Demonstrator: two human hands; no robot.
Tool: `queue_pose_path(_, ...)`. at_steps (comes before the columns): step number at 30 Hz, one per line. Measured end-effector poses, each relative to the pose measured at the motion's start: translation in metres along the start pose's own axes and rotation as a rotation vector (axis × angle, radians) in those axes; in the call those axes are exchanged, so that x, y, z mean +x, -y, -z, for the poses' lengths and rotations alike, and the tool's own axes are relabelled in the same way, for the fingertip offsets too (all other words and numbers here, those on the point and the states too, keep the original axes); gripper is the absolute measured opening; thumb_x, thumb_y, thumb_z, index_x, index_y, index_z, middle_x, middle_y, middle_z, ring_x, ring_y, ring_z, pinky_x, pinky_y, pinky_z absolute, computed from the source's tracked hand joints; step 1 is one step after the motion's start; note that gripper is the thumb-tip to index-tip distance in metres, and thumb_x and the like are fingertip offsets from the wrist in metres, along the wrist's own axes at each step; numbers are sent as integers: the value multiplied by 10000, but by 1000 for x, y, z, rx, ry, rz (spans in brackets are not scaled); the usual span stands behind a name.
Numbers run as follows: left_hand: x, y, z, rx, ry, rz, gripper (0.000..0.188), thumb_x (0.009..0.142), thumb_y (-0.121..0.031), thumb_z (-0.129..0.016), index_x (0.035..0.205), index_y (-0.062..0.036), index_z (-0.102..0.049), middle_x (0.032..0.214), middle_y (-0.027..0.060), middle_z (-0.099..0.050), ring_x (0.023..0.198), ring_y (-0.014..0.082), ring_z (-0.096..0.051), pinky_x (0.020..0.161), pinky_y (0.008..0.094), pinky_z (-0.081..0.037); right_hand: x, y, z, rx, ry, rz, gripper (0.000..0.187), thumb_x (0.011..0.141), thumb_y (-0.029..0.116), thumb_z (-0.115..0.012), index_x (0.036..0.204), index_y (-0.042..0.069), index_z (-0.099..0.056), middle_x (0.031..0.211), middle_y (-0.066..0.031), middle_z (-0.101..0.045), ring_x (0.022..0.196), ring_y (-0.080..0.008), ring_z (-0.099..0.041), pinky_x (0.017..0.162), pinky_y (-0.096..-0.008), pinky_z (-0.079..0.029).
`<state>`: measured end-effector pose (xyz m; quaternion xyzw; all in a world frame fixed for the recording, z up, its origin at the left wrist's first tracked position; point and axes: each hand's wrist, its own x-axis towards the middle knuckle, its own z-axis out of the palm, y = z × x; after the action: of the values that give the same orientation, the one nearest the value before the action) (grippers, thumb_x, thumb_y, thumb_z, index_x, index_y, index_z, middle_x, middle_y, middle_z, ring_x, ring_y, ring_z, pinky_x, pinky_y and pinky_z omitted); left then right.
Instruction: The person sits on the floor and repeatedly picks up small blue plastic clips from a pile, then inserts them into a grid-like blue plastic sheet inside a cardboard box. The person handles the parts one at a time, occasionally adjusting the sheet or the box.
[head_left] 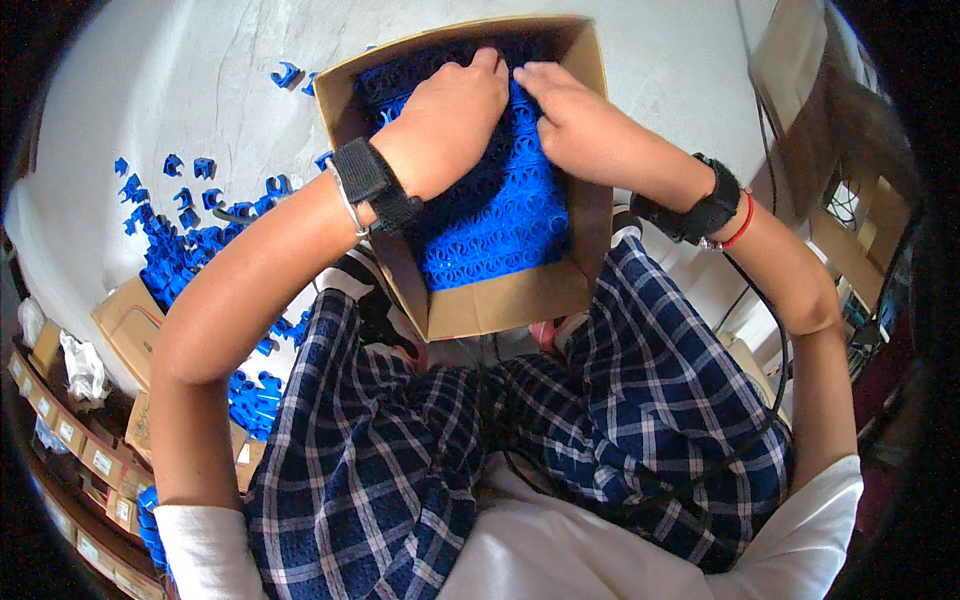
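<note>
Both the left hand (447, 112) and the right hand (580, 122) reach into a cardboard box (510, 305), over blue clips (500, 230) packed in rows there. The left fingers curl, the right ones bend; whether either grips a clip I cannot tell. Pressing unevenly could skew the rows, and catching the rim could tip the box.

From where I stand, well left of the left hand (450, 115) and closer to the body, small brown cartons (103, 463) line up near crumpled white plastic (83, 372). Right of the right hand (572, 115), a thin black cable (761, 120) crosses the pale floor (680, 80).
</note>
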<state>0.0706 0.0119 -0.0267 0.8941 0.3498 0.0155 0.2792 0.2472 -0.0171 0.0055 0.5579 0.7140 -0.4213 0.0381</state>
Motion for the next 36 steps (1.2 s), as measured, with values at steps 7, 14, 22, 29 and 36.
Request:
queue_pose_path(7, -3, 8, -1, 25, -93, -82, 226, 828, 10, -527, 1044, 64, -567, 1044, 214, -563, 826, 379, -646, 706, 427, -566, -9, -3, -23, -124, -95, 27, 578, 832, -16, -438, 1388, -128, -327, 1433, -349, -318, 1346, -457, -327, 1140, -427, -281)
queue_pose_path(14, 1, 7, 4, 68, 86, -3, 480, 707, 111, -547, 1186, 85, -545, 1210, 247, -548, 894, 417, -637, 801, 451, -547, 10, -4, -26, -167, -126, 10, 617, 821, 0, -473, 1397, -132, -298, 1432, -349, -312, 1343, -478, -316, 1132, -451, -288)
queue_pose_path(22, -2, 6, 5, 70, 47, -41, 362, 760, 56, -551, 1122, 71, -565, 1098, 221, -563, 855, 379, -653, 768, 416, -562, 20, -7, -30, -137, -198, 81, 547, 763, 48, -530, 1245, -173, -392, 1288, -361, -408, 1239, -497, -378, 1089, -496, -298)
queue_pose_path(29, 4, 13, 24, -224, -64, -42, 314, 754, -81, -662, 1032, 55, -604, 949, 230, -620, 787, 365, -647, 711, 376, -545, -15, 1, -18, 126, -384, 317, 469, 762, 24, -500, 1194, -156, -464, 1178, -322, -525, 1173, -439, -485, 1052, -491, -352)
queue_pose_path(36, 0, -8, 37, -1656, 144, 575, 209, 981, -207, -512, 1067, -39, -600, 1028, 15, -568, 954, 128, -510, 800, 289, -457, -24, 13, -4, 501, -420, 151, 405, 841, 126, -660, 1215, 42, -531, 995, -143, -614, 790, -227, -674, 703, -318, -544)
